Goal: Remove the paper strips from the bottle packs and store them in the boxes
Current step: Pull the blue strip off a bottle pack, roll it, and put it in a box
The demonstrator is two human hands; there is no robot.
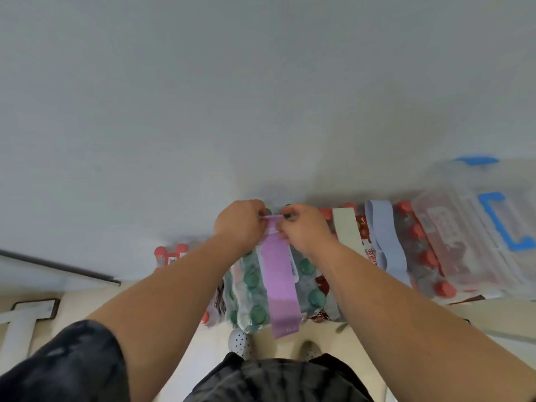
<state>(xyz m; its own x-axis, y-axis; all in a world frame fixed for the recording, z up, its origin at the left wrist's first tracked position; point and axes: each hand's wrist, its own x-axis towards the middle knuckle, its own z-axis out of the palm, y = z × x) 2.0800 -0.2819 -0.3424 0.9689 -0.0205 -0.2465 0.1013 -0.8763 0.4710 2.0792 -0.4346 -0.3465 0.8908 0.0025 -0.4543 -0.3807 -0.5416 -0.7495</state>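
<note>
- White wall [261, 82]: fills the upper part of the view. The row of packs stands against its base.
- Cream floor [203, 361]: carries the packs and the box.
- Clear plastic storage box [464, 227]: at the far right end of the row. It has blue latches [504, 224] and touches the neighbouring red-capped pack.
- Green-capped bottle pack [252, 285]: shrink-wrapped, directly ahead of the person, between both forearms.
- Red-capped bottle packs [420, 250]: to the right of the green-capped pack. More red-capped bottles [171, 253] show beyond the left forearm.
- Purple paper strip [280, 280]: runs lengthwise over the top of the green-capped pack. Its near end hangs over the pack's front edge.
- Light blue paper strip [383, 236] and cream paper strip [346, 230]: lie side by side across the red-capped packs, untouched.
- Left hand [240, 224] and right hand [304, 227]: fingers curled, both pinching the far end of the purple paper strip close to the wall, one at each corner.
- White perforated shoe [240, 342]: on the floor just in front of the green-capped pack.
</note>
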